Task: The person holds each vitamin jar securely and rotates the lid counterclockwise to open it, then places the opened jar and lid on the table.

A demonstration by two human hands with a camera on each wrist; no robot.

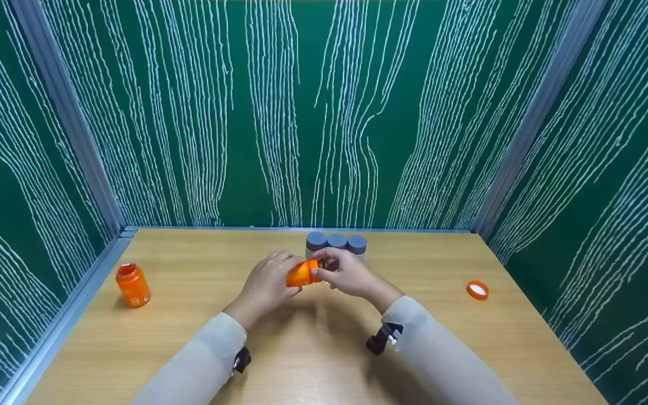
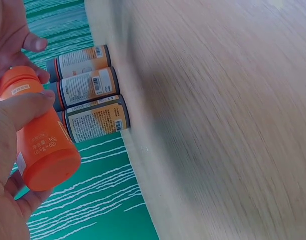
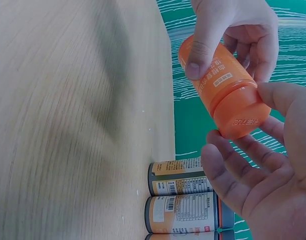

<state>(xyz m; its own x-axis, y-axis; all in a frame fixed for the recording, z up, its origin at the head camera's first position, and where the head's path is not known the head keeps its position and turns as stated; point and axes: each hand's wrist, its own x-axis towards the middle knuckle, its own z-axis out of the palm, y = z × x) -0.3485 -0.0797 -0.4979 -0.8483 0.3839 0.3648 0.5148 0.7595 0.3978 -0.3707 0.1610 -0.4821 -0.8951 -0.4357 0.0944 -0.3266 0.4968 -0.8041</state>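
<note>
Pale fabric sleeves (image 1: 189,360) cross the head view; the left hand (image 1: 266,281) grips an orange cylindrical plastic bottle (image 1: 299,274) above a tan wooden table (image 1: 189,292). Left wrist view: three grey-capped cylindrical containers (image 2: 90,87) stand beyond (side by side). Right wrist view: the right hand (image 3: 278,180) pinches the bottle's orange cap (image 3: 240,117).

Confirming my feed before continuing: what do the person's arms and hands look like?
The left sleeve and right sleeve are long, pale grey. The left hand and right hand are gloveless, with no rings visible. The left wrist device and right wrist device are black, the latter showing a small silvery part.
</note>
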